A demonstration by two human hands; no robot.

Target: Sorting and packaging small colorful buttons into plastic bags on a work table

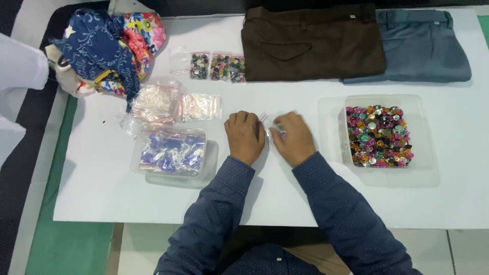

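My left hand (244, 135) and my right hand (293, 137) rest close together on the white table (285, 198), both pinching one small clear zip bag (271, 128) with a few buttons inside. Only a strip of the bag shows between my fingers. A clear plastic tray (425, 127) to the right holds a heap of colourful buttons (378, 135). Three small filled bags of buttons (218, 67) lie in a row at the back.
Left of my hands a clear box holds bags of blue pieces (172, 153); empty zip bags (173, 104) lie behind it. Folded brown trousers (310, 43) and grey-blue trousers (423, 46) sit at the back. A bundle of patterned cloth (109, 46) lies back left.
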